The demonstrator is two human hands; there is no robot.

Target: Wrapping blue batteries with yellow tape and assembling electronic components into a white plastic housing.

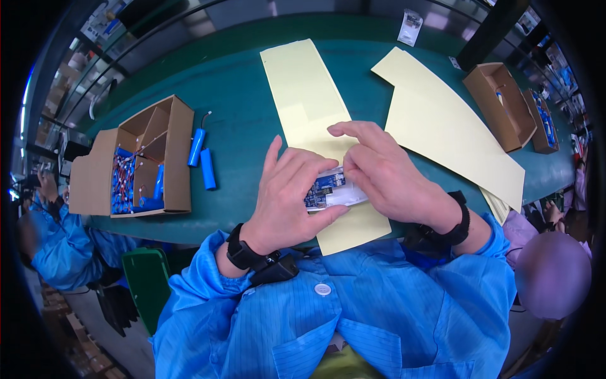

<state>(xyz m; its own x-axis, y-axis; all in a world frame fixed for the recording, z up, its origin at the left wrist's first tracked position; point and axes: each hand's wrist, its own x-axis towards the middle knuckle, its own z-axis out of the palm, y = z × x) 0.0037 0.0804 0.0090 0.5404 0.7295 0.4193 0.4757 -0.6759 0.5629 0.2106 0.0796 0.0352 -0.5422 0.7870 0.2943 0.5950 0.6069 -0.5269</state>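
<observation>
your left hand (282,197) holds the blue circuit board (323,190) by its edges over the yellow sheet (309,88), probably for steadiness; your right hand (394,180) curls at its right end, grip unclear.

Green workbench (230,95), dark slanting post (495,31) behind, grey floor (140,331) lower left

No lettering seems legible at this size.

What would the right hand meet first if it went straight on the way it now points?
The right hand would probably meet the blue circuit board first, then the left hand; exact depth is unclear.
</observation>
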